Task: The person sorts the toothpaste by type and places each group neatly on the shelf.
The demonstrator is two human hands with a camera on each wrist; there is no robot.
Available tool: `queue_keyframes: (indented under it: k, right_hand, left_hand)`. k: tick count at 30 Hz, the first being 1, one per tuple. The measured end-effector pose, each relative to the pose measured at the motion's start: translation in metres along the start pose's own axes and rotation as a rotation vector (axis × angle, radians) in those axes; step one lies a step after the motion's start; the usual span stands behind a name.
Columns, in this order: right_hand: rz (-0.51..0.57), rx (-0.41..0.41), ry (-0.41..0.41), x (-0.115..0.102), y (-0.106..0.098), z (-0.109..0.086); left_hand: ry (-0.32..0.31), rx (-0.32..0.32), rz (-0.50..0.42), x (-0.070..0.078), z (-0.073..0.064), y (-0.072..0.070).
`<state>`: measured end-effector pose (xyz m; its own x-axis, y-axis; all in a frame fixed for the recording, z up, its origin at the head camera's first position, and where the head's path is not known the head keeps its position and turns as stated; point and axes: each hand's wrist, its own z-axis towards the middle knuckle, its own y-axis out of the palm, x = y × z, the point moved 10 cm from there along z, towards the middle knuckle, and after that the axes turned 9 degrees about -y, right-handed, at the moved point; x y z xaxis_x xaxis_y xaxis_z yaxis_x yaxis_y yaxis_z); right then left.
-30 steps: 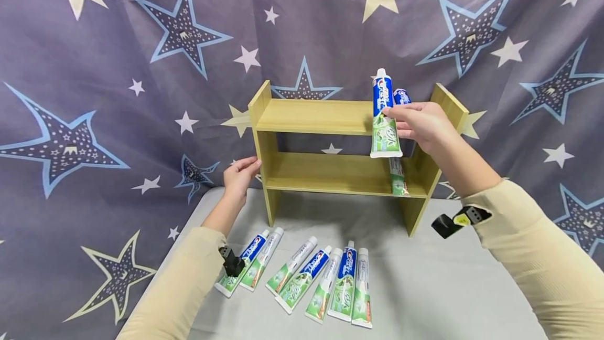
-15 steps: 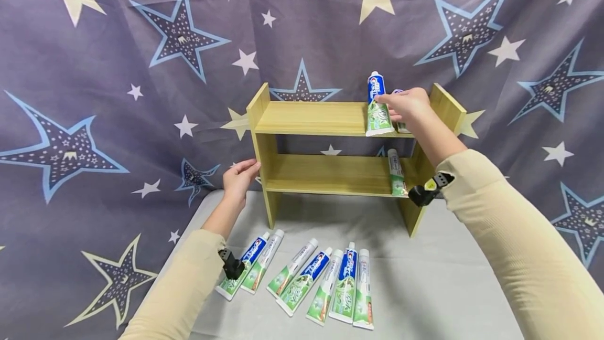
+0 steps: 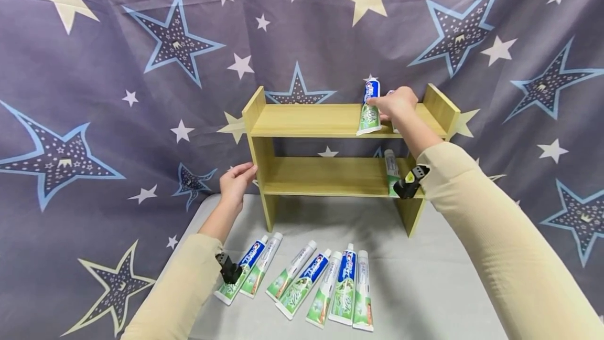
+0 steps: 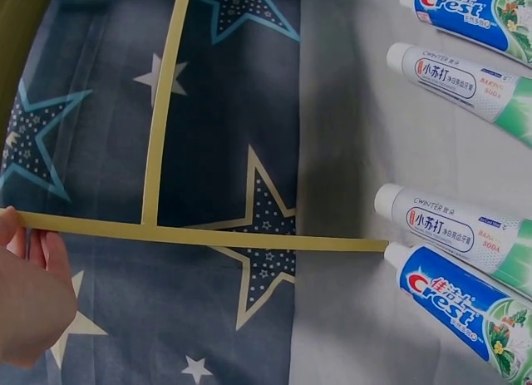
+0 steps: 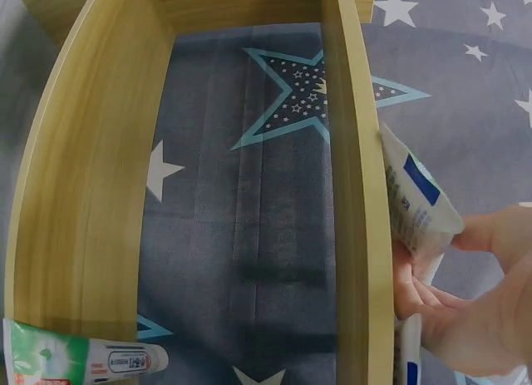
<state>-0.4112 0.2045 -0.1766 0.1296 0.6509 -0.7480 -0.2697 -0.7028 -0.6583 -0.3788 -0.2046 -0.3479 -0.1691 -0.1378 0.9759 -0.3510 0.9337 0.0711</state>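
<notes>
My right hand (image 3: pixel 398 103) pinches a blue-and-green Crest toothpaste tube (image 3: pixel 370 112) at the top board of a wooden two-tier shelf (image 3: pixel 306 119). Cap upward, the tube leans back slightly, its flat end at the board's front edge. Beside it, a second tube (image 3: pixel 394 126) is mostly hidden behind that hand; in the right wrist view the held tube (image 5: pixel 416 198) shows its back. My left hand (image 3: pixel 234 185) holds the front edge of the left side panel, thumb and fingers on either side of the panel edge (image 4: pixel 91 225) in the left wrist view.
On the lower board stands a white-and-green toothpaste tube (image 3: pixel 391 167), partly covered by the right wrist camera. Several tubes, Crest (image 3: pixel 302 285) and white-and-green (image 3: pixel 362 290), lie on the grey tabletop (image 3: pixel 424 287) before the shelf. A star-patterned curtain (image 3: pixel 189 98) hangs behind.
My right hand has carried the Crest tube leftward and back, down to the top board, uncovering the tube on the lower board. My left hand keeps its place on the side panel.
</notes>
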Motion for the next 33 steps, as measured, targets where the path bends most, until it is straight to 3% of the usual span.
queue_keyframes:
  k: [6, 15, 26, 33]
  right_hand:
    - [-0.126, -0.031, -0.101, -0.013, 0.003, -0.004]
    - [-0.162, -0.074, -0.194, -0.021, 0.009, -0.008]
    - [-0.212, -0.072, -0.312, -0.031, 0.007, -0.017]
    - [-0.192, -0.053, -0.331, -0.033, 0.000, -0.024]
  left_hand:
    - [0.018, -0.012, -0.010, 0.001, 0.000, 0.000]
    - [0.031, 0.002, -0.029, 0.001, 0.001, -0.002]
    - [0.027, -0.003, -0.025, 0.000, 0.002, -0.001]
    - [0.024, -0.003, -0.016, 0.000, 0.001, -0.001]
